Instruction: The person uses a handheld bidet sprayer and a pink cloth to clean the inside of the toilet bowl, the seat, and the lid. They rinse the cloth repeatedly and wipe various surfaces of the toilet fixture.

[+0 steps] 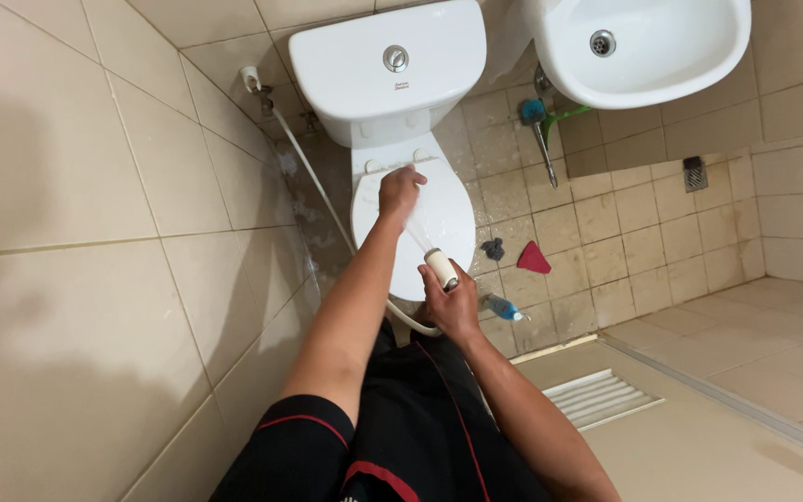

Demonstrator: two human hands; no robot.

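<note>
Sprayer [440,268], a white hand-held nozzle on a hose [313,177], sits gripped in the right hand [453,305], aimed at the closed toilet lid [439,218] and throwing water across it. Further on, the left hand [400,192] presses closed on the lid's top. Beyond stand the white cistern [388,65] and a sink [652,46]

Toilet lid [443,218] under left hand [400,192]: white. Sprayer head [440,269] in right hand [453,305]: cream. Right of hands: red triangular cloth [533,258], beige floor tiles [643,242].
</note>
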